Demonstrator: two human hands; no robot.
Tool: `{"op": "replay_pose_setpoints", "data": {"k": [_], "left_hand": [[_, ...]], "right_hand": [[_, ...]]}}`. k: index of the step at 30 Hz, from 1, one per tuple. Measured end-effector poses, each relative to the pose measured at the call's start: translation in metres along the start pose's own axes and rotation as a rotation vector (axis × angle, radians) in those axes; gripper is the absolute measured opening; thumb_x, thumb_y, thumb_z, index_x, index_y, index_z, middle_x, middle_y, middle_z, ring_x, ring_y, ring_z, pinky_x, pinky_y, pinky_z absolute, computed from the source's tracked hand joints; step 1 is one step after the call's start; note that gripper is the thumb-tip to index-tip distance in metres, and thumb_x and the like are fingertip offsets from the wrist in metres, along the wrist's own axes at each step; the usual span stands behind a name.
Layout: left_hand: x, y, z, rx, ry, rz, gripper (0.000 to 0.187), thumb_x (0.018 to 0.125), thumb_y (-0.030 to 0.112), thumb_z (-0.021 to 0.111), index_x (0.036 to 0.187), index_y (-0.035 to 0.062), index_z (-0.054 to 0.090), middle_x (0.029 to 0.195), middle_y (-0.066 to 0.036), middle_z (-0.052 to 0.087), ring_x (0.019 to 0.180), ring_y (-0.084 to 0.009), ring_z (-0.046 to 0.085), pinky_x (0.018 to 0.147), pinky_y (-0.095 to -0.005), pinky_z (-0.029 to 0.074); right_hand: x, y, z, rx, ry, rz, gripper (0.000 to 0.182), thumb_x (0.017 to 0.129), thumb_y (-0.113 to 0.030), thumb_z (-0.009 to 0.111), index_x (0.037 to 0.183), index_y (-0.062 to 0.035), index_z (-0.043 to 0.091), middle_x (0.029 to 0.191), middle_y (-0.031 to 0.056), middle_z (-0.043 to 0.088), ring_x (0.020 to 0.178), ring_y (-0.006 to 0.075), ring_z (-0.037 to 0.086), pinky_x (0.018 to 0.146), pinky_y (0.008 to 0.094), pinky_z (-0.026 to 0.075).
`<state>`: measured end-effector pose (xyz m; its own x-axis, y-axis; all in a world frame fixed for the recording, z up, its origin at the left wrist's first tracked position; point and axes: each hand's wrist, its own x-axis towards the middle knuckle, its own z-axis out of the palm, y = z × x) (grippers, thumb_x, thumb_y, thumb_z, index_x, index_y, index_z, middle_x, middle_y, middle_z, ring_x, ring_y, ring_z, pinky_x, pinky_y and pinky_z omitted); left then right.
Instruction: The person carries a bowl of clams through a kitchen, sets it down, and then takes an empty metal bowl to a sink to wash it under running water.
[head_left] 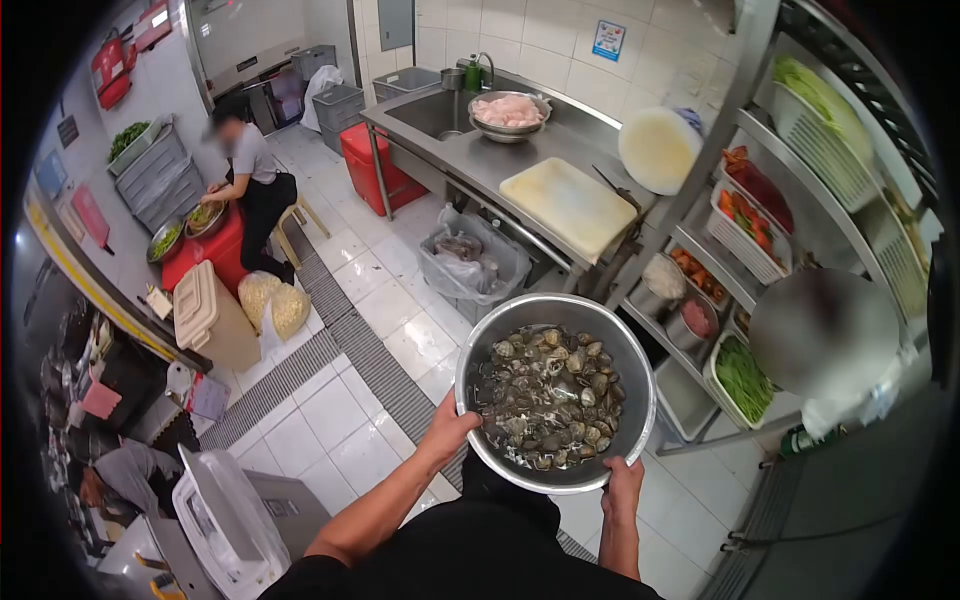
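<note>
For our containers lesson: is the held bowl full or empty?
The bowl is partly full: shellfish lie below its bare inner wall.

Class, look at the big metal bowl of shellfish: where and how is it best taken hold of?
Grip the big metal bowl by its rim, one hand at each side, coming from outside, fingers under the lip. It is wide, round and open, and the shellfish sit in liquid, so an even hold from both sides should best keep it level.

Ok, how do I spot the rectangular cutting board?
Find the steel counter along the tiled wall. Towards its near end, past the bowl of pink meat, lies a yellow-stained board. It's flat and rectangular, unlike the round disc propped up beside it.
</note>
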<state>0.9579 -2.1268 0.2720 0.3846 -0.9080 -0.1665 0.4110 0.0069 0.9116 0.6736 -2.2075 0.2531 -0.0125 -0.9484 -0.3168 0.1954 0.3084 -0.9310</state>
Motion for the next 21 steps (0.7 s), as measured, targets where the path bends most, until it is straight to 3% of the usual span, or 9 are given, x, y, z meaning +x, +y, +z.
{"op": "replay_pose_setpoints", "data": {"k": [7,11,13,15,17,18,19,20,21], "left_hand": [[0.214,0.050,-0.009,0.049,-0.021,0.032,0.065,0.067,-0.004,0.050,0.130,-0.0011,0.035,0.115,-0.009,0.050,0.105,-0.0161,0.047,0.091,-0.0267,0.037],[0.369,0.040,-0.029,0.209,-0.089,0.276,0.048,0.067,0.001,0.054,0.114,-0.0041,0.049,0.101,-0.009,0.057,0.095,-0.0163,0.052,0.083,-0.0274,0.042],[0.441,0.035,-0.028,0.205,-0.121,0.285,0.042,0.066,0.004,0.057,0.106,-0.0050,0.053,0.094,-0.009,0.059,0.090,-0.0170,0.053,0.080,-0.0275,0.042],[0.496,0.050,-0.026,0.188,-0.201,0.144,0.048,0.066,0.006,0.057,0.112,-0.0036,0.050,0.100,-0.011,0.058,0.093,-0.0181,0.053,0.081,-0.0288,0.043],[0.549,0.034,-0.014,0.286,0.012,0.287,0.052,0.071,0.010,0.059,0.120,-0.0024,0.046,0.109,-0.011,0.055,0.099,-0.0216,0.053,0.083,-0.0309,0.045],[0.570,0.034,-0.011,0.073,-0.129,0.304,0.050,0.077,0.013,0.058,0.123,-0.0009,0.045,0.114,-0.012,0.053,0.102,-0.0217,0.052,0.083,-0.0312,0.045],[0.591,0.041,-0.018,-0.141,-0.259,0.330,0.047,0.083,0.016,0.056,0.126,0.0005,0.043,0.118,-0.013,0.051,0.105,-0.0217,0.052,0.084,-0.0315,0.046],[0.604,0.040,-0.031,-0.177,-0.242,0.304,0.047,0.083,0.016,0.056,0.126,0.0005,0.043,0.118,-0.013,0.051,0.105,-0.0217,0.052,0.084,-0.0315,0.046],[0.611,0.035,-0.043,-0.444,-0.171,0.143,0.039,0.086,0.015,0.053,0.122,0.0012,0.046,0.109,-0.011,0.055,0.099,-0.0198,0.054,0.079,-0.0305,0.048]], "right_hand": [[0.174,-0.033,0.119,-0.085,0.069,0.041,0.034,0.066,0.001,0.052,0.100,0.0012,0.049,0.086,0.0068,0.054,0.080,0.0188,0.053,0.070,0.0299,0.044],[0.279,-0.044,0.175,-0.062,0.054,0.036,0.033,0.068,0.000,0.052,0.100,-0.0023,0.048,0.089,0.0078,0.053,0.078,0.0211,0.053,0.072,0.0356,0.048],[0.321,-0.054,0.210,0.039,0.096,-0.008,0.033,0.068,0.000,0.051,0.100,-0.0016,0.047,0.091,0.0085,0.052,0.080,0.0221,0.053,0.075,0.0376,0.048],[0.372,-0.042,0.211,-0.052,0.097,0.024,0.033,0.073,-0.003,0.053,0.106,-0.0014,0.048,0.099,0.0089,0.053,0.090,0.0239,0.054,0.083,0.0409,0.047],[0.404,-0.039,0.238,0.177,0.111,0.087,0.036,0.083,-0.018,0.056,0.114,-0.0027,0.046,0.112,0.0105,0.051,0.103,0.0266,0.050,0.090,0.0425,0.043],[0.399,-0.041,0.261,0.265,0.074,-0.001,0.045,0.089,-0.035,0.051,0.123,-0.0076,0.044,0.125,0.0128,0.047,0.112,0.0251,0.048,0.095,0.0405,0.041],[0.387,-0.046,0.289,0.341,0.120,-0.040,0.054,0.088,-0.049,0.049,0.124,-0.0084,0.043,0.125,0.0104,0.046,0.114,0.0253,0.045,0.099,0.0417,0.036],[0.376,-0.041,0.311,0.513,0.157,0.069,0.057,0.087,-0.054,0.045,0.124,-0.0102,0.044,0.123,0.0079,0.047,0.111,0.0248,0.046,0.099,0.0439,0.035],[0.362,-0.027,0.327,0.400,0.015,0.165,0.056,0.088,-0.055,0.043,0.122,-0.0105,0.045,0.121,0.0086,0.049,0.108,0.0245,0.048,0.096,0.0441,0.038]]}}
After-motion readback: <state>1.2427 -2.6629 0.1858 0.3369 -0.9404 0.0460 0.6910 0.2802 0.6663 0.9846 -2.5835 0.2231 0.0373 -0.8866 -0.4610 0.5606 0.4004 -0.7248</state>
